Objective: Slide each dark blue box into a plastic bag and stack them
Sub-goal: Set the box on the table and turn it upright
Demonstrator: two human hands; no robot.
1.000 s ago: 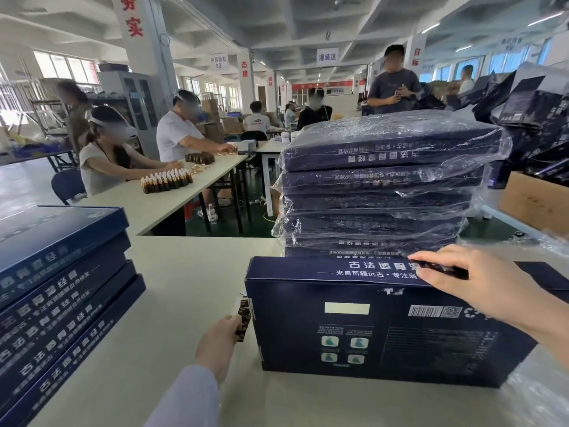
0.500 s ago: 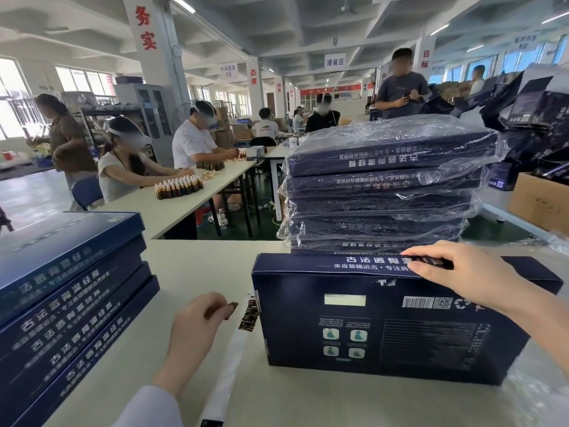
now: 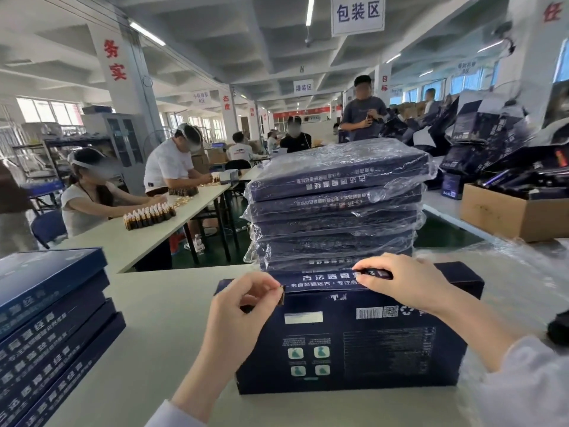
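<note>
A flat dark blue cardboard box (image 3: 354,343) stands upright on its long edge on the pale grey table (image 3: 147,318), with its back face turned to the camera. This face carries a white blank label, a barcode with a square code beside it, a block of fine white print and four small teal icons in the lower left part. The narrow top edge shows a line of white Chinese characters. The box is not inside any bag. The left hand (image 3: 243,306) is at the upper left corner of the box; its fingers are curled, and the thumb and forefinger pinch a small dark tab (image 3: 281,296) just at that corner. The right hand (image 3: 403,285) lies on the top edge, more to the right; its fingers are bent over this edge and the thumb lies along the near upper border, so it grips the box from above. Its fingertips cover a short dark strip (image 3: 380,273) on the edge; whether they pinch it I cannot tell. Directly behind the box, touching or almost touching it, rises a stack of dark blue boxes in clear plastic bags (image 3: 335,195). At the left side of the table, well apart, lies a stack of unbagged blue boxes (image 3: 46,318).
</note>
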